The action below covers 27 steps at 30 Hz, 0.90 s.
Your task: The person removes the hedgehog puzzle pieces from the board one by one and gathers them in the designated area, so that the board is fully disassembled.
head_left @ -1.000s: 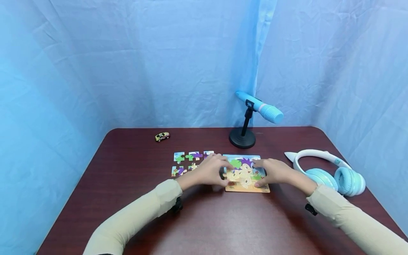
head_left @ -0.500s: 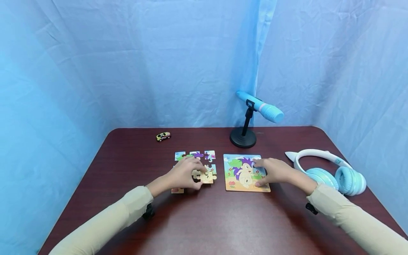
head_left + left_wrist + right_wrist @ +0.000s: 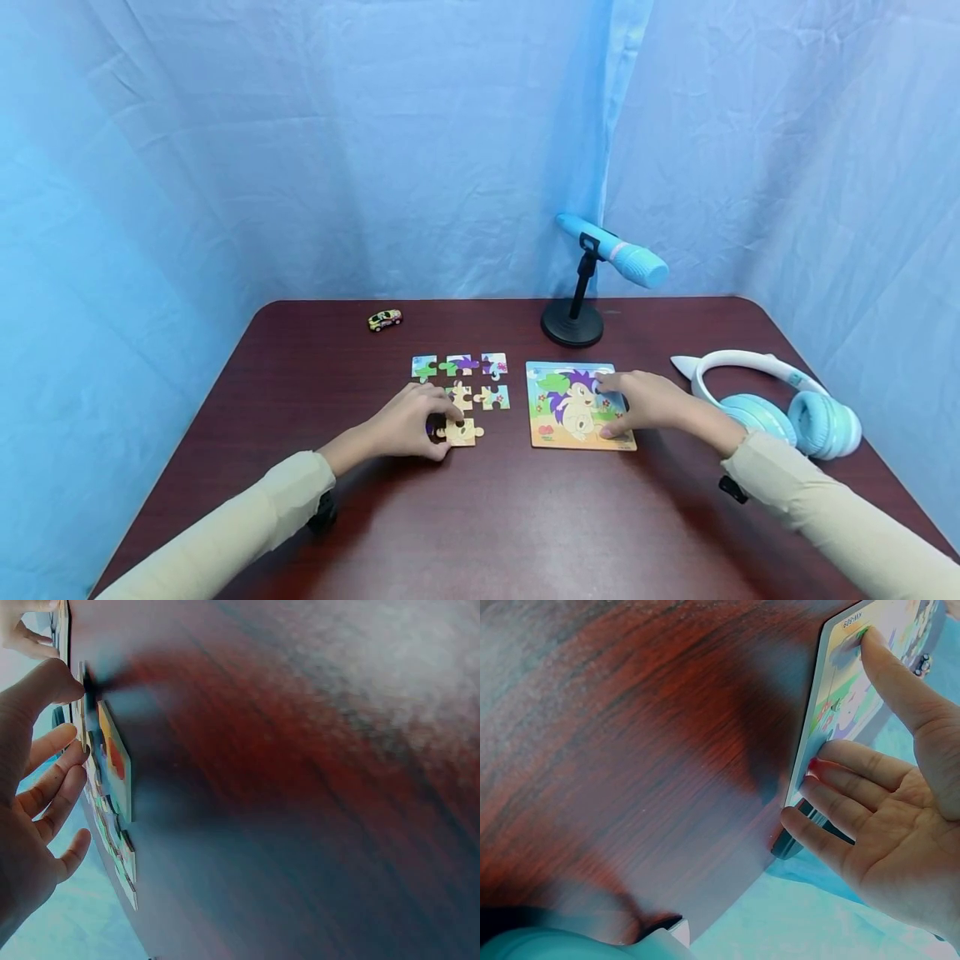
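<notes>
Dark red surface (image 3: 525,533) w/ headphones (image 3: 780,400) at right, mic stand (image 3: 573,321) at back. Puzzle board (image 3: 577,404) centre; right hand (image 3: 645,404) rests on it, fingers straight. Left hand (image 3: 408,425) pinches a tan puzzle piece (image 3: 461,432), lying flat just below the loose pieces (image 3: 461,367). Toy car (image 3: 384,320) far back-left.

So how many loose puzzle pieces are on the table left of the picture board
6 in view: three in a back row, two in the middle, and one at the left hand fingers. That hand may hide more.
</notes>
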Available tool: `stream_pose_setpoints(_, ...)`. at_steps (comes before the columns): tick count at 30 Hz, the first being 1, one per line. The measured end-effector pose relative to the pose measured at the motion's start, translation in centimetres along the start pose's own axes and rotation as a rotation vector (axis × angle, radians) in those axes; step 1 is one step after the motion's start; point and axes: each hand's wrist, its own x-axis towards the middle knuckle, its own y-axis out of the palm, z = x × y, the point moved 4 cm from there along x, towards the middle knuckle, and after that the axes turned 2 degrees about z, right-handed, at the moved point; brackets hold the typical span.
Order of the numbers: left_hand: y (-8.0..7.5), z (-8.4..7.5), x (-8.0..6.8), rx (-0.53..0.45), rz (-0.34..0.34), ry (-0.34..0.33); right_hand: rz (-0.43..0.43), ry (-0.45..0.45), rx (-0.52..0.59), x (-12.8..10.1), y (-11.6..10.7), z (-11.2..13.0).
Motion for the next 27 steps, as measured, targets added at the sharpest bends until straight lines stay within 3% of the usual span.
stream_pose_setpoints(27, 0.18, 0.53, -0.38, -0.03, 0.051, -0.024, 0.01, 0.013, -0.015, -0.39, 0.17, 0.0)
